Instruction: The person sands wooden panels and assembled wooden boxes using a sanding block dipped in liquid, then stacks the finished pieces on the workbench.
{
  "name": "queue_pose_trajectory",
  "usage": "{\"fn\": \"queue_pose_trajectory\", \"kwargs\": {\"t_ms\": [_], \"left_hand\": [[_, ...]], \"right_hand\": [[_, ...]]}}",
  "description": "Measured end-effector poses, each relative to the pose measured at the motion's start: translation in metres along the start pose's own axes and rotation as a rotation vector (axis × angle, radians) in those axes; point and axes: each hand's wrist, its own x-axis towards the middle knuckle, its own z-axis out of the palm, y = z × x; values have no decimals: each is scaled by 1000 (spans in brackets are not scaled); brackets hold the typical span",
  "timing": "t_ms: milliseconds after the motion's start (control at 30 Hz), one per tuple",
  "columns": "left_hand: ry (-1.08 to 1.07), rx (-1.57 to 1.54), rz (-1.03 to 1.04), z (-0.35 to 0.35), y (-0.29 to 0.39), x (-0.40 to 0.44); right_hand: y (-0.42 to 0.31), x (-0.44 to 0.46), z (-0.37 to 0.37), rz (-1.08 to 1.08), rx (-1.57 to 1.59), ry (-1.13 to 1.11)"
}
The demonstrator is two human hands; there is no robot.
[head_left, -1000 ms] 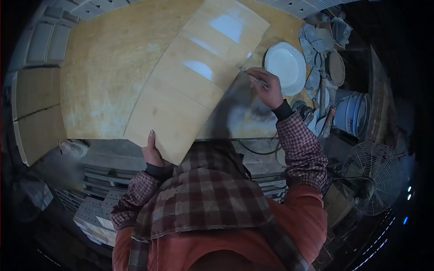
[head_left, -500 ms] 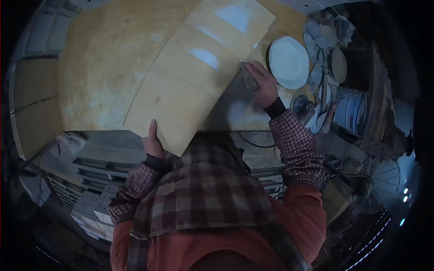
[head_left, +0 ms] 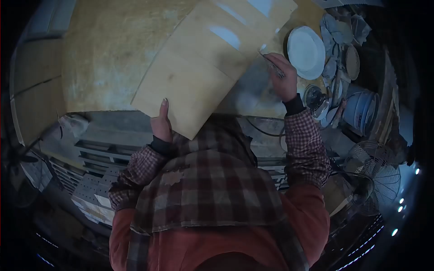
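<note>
A long pale wooden board (head_left: 185,81) with seams across it lies slanted over the worktable, its near corner jutting past the front edge. My left hand (head_left: 162,123) is closed on its near left edge, thumb on top and fingers hidden underneath. Beyond the board's right edge, my right hand (head_left: 285,81) is closed around a small stained scraper-like tool (head_left: 275,67). A white dab shows near the tool's tip, beside the board's edge. Whether the tip touches the board I cannot tell. Light patches on the board may be glare or filler.
On the worktable (head_left: 104,58), a white oval dish (head_left: 306,53) stands right of my right hand. Crumpled wrappings and jars crowd the right edge. A bucket (head_left: 359,108) and a wire fan (head_left: 373,176) stand further right. Stacked panels (head_left: 38,99) are at left.
The board, table and dish sit higher and farther right in view. My right hand has turned the tool, which now shows thinner. My left hand keeps its hold on the board.
</note>
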Motion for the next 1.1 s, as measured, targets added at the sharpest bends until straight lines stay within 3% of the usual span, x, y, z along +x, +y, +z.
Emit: {"fn": "queue_pose_trajectory", "kwargs": {"t_ms": [67,100,167,200,267,300,333,400,467,500,600,633,667,733,767,833,900,933,967,1000,1067,1100], "left_hand": [[-77,239,-57,-5,9,1],[-18,40,-16,5,6,-2],[-74,76,-27,-1,2,5],[-73,82,-4,1,0,4],[-179,196,-44,-4,6,6],[-64,-82,-77,5,6,0],[-167,159,135,-3,5,0],[-77,-43,-109,-6,1,5],[-121,-57,-99,-5,3,4],[-163,-72,-88,-6,3,4],[-185,47,-62,-6,7,1],[-155,-37,-106,-4,5,2],[-273,226,61,-12,1,7],[-168,42,-126,-8,1,6],[-279,174,34,-15,-1,8],[-190,86,-130,-13,0,8],[-280,384,67,-21,3,6],[-190,296,-67,-16,7,8],[-291,320,-132,-27,6,11],[-214,283,-144,-27,3,13],[-336,271,0,-15,17,1],[-276,251,-60,-17,15,3]], "right_hand": [[-5,-3,-4,172,89,-73],[-4,-10,0,205,132,-13],[-19,-22,11,272,421,90],[-32,-31,19,410,534,71],[-52,-44,30,254,539,-22],[-56,-51,35,160,402,-53],[-61,-56,39,170,357,-77],[-68,-54,43,103,228,-44],[-73,-55,40,184,150,-71],[-71,-56,44,78,63,-37],[-81,-64,47,35,-148,-106],[-83,-67,47,38,-150,-103],[-85,-71,47,14,-164,-150],[-84,-75,44,3,-170,-247],[-81,-74,41,8,-88,-206],[-73,-67,44,79,1,-85],[-72,-56,42,144,-28,-76],[-68,-59,47,50,-108,-57],[-69,-61,48,52,-106,-55],[-70,-62,48,0,-202,-111],[-74,-69,47,-80,-303,-182],[-76,-72,46,-78,-308,-181]]}}
